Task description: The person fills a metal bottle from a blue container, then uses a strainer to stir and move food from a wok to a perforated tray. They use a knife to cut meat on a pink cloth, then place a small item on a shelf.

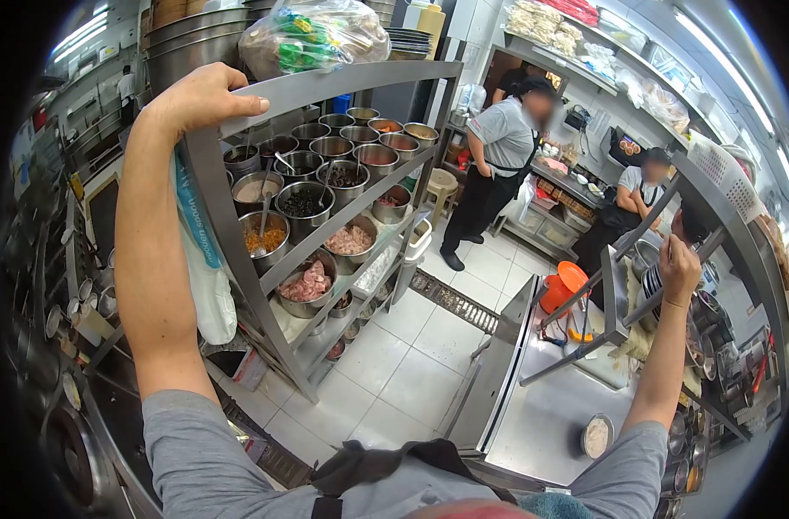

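My left hand (206, 98) rests over the top corner of a metal shelf rack (334, 89), fingers draped across its edge and thumb extended. Beside it on the top lies a clear plastic bag (312, 39) with green and yellow contents. Below, the rack holds several steel containers of food, among them dark pieces (304, 203) and raw meat (308, 284). My right hand (680, 270) is raised at the right with its fingers curled, by the metal frame (619, 294) above the steel counter (533, 415). What that hand grips, if anything, I cannot make out.
A person (502, 156) in an apron stands on the tiled floor (412, 337) beyond the rack; another person (636, 195) is farther right. An orange container (557, 294) and a bowl of pale food (597, 437) are on the counter. A floor drain (455, 301) crosses the aisle.
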Motion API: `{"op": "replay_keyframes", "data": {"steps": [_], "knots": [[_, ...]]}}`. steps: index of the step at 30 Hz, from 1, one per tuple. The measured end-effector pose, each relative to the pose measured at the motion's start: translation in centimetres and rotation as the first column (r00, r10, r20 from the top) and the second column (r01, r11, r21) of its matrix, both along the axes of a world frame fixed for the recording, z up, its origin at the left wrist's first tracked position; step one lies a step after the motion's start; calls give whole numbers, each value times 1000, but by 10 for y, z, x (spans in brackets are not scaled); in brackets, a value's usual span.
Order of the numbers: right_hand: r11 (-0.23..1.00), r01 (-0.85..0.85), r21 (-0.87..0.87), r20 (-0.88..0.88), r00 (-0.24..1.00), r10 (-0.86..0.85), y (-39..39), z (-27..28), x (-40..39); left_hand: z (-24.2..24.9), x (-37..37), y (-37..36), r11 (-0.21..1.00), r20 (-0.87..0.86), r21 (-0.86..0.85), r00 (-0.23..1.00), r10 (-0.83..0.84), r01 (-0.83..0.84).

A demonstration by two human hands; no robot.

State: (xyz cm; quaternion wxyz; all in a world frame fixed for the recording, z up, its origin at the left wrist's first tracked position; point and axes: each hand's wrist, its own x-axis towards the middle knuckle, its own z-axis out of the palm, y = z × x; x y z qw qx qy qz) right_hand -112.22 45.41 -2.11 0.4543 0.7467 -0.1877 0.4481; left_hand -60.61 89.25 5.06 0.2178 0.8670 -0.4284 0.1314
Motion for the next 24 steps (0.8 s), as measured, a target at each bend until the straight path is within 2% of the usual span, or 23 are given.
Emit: {"op": "replay_keyframes", "data": {"steps": [2, 23, 24], "knots": [[1000, -6, -6, -1, 1000, 6, 1, 0, 1, 1, -5, 0, 999, -23, 29, 999, 44, -43], [998, -57, -21, -2, 998, 57, 0, -1, 0, -1, 1, 0, 1000, 18, 13, 1000, 23, -24], [1000, -11, 2, -6, 1000, 11, 0, -2, -2, -1, 0, 0, 1000, 15, 11, 1000, 26, -26]]}}
